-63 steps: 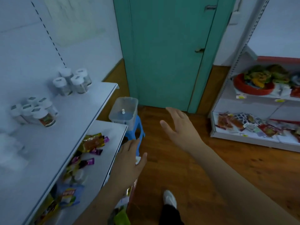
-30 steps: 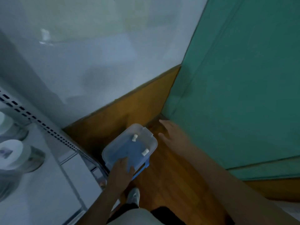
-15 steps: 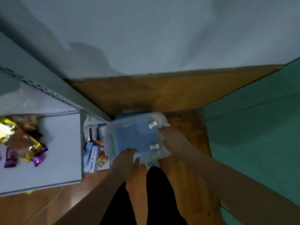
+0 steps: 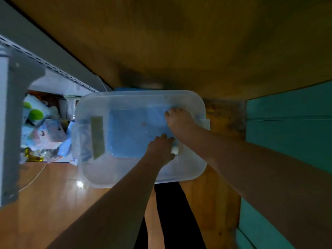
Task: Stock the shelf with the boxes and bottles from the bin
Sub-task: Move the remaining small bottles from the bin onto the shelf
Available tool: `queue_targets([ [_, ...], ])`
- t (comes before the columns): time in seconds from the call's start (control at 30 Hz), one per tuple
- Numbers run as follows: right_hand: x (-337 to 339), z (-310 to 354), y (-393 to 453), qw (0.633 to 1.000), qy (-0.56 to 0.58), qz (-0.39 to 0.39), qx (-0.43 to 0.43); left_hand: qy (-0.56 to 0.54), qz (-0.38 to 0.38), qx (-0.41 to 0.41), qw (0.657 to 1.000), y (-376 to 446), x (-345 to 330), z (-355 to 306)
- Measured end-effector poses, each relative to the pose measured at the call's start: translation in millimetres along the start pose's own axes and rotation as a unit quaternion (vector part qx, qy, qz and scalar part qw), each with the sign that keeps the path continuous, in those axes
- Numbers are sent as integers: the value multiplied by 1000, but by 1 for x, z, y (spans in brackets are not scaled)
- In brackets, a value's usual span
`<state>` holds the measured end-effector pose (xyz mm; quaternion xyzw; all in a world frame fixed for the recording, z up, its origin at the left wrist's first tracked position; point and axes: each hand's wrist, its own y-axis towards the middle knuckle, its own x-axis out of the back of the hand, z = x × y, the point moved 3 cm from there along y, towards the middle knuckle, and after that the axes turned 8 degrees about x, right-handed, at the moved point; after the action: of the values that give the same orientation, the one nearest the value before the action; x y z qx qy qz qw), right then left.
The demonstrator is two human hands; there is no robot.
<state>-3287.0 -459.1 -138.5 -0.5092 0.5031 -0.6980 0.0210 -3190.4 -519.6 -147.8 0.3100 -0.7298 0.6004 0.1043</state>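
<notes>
Translucent rectangular plastic bin (image 4: 125,169) sits beside the grey shelf's (image 4: 10,123) lower corner; left hand (image 4: 159,148) curls around a small white bottle (image 4: 175,150) inside; right hand (image 4: 179,123) reaches in, grip indeterminable.

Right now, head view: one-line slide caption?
Both hands in the clear bin: left hand closing on a small white bottle, right hand reaching in.

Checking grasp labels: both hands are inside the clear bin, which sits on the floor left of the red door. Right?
Not quite: the door is teal, not red, as the head view shows. Both the left hand and right hand reach into the clear bin, left of it.
</notes>
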Motion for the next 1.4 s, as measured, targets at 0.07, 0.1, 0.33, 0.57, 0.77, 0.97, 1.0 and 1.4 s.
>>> queue_targets([
  [0.07, -5, 1, 14, 1000, 14, 7, -6, 31, -1, 6, 999, 10, -8, -2],
  [0.1, -7, 1, 19, 1000, 26, 4, -10, 40, -3, 11, 999, 13, -11, -2],
  [0.33, 1, -5, 20, 994, 96, -8, -51, 20, -3, 77, 997, 7, -7, 21],
  [0.57, 33, 0, -19, 974, 221, -30, -27, -66, -94, 166, 979, -36, 58, 78],
  [0.77, 97, 14, -82, 933, 336, -129, -25, -186, -261, 156, 934, -102, 157, 96],
  [0.97, 204, 7, -177, 836, 471, -281, 16, -337, -287, 132, 887, -215, 213, 78],
  [1.0, 225, 8, -193, 823, 481, -300, 32, -355, -299, 129, 876, -238, 219, 74],
  [1.4, 465, 138, -413, 616, 573, -483, 244, -561, -461, -92, 682, -558, 268, 59],
])
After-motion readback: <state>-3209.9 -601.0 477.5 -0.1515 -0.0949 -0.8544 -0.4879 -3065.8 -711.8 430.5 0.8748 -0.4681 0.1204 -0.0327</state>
